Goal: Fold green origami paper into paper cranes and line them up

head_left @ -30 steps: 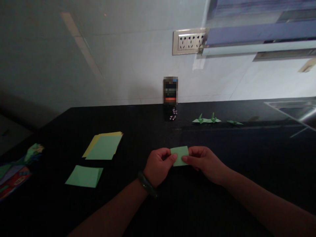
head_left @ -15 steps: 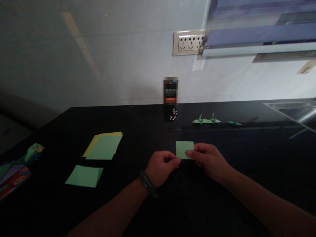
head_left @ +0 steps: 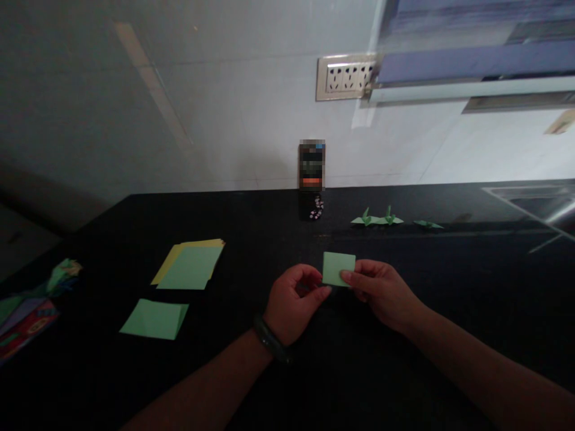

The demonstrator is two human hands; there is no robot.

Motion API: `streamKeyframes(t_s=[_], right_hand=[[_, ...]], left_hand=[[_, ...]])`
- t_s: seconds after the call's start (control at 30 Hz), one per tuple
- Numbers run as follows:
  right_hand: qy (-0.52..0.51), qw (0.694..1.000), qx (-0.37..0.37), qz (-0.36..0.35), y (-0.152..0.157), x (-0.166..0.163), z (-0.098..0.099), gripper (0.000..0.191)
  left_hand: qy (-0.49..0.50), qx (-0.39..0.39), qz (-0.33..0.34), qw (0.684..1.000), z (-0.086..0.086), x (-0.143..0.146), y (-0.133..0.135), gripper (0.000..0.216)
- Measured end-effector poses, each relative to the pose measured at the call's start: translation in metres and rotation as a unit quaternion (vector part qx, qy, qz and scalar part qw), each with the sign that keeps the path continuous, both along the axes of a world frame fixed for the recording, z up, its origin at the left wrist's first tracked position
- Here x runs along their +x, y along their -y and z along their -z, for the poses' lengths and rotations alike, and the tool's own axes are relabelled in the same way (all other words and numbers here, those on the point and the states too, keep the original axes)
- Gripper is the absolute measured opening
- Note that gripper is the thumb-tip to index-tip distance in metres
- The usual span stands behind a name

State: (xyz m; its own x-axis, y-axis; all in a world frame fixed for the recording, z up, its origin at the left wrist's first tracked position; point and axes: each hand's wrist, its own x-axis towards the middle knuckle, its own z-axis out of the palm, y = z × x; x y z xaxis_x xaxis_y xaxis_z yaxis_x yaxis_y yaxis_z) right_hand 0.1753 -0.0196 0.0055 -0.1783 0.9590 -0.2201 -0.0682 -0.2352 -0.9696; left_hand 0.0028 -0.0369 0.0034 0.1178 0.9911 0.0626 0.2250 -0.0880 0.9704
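A small folded square of green paper [head_left: 335, 264] is pinched between the thumb and fingers of my right hand [head_left: 381, 290], which grips its lower right corner. My left hand [head_left: 294, 302], with a dark bangle [head_left: 271, 340] at the wrist, is at the paper's lower left. Its thumb and curled fingers stand apart, the thumb tip just under the paper's lower edge. Whether a left fingertip touches the paper from behind is hidden.
On the black counter [head_left: 233, 383], left, lie a stack of green and yellow sheets [head_left: 188, 266], a folded green sheet [head_left: 155, 320] and a colourful packet [head_left: 29, 326]. Behind are a phone [head_left: 311, 164], beads [head_left: 317, 208], green paper cranes [head_left: 377, 220] and another folded green piece [head_left: 428, 224].
The green square has risen slightly and tilted in my right hand. My left thumb and fingers have parted, loosening from its lower left corner.
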Motion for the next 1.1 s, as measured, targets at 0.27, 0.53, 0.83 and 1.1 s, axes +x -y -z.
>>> streamKeyframes(t_s=[0.27, 0.53, 0.83, 1.1], right_hand=[[0.030, 0.999, 0.017, -0.019, 0.005, -0.003, -0.003, 0.024], [0.081, 0.996, 0.024, -0.017, 0.006, -0.007, -0.008, 0.026], [0.088, 0.996, 0.030, 0.001, 0.004, -0.004, -0.011, 0.024], [0.089, 0.995, 0.024, -0.028, 0.005, -0.004, -0.009, 0.023]], left_hand=[[0.060, -0.083, 0.031, 0.994, 0.003, 0.002, -0.004, 0.028], [0.025, -0.106, 0.035, 0.993, -0.001, 0.001, -0.002, 0.018], [0.050, -0.150, 0.017, 0.987, -0.006, 0.001, -0.005, 0.021], [0.015, -0.090, 0.053, 0.994, -0.001, -0.003, -0.007, 0.022]])
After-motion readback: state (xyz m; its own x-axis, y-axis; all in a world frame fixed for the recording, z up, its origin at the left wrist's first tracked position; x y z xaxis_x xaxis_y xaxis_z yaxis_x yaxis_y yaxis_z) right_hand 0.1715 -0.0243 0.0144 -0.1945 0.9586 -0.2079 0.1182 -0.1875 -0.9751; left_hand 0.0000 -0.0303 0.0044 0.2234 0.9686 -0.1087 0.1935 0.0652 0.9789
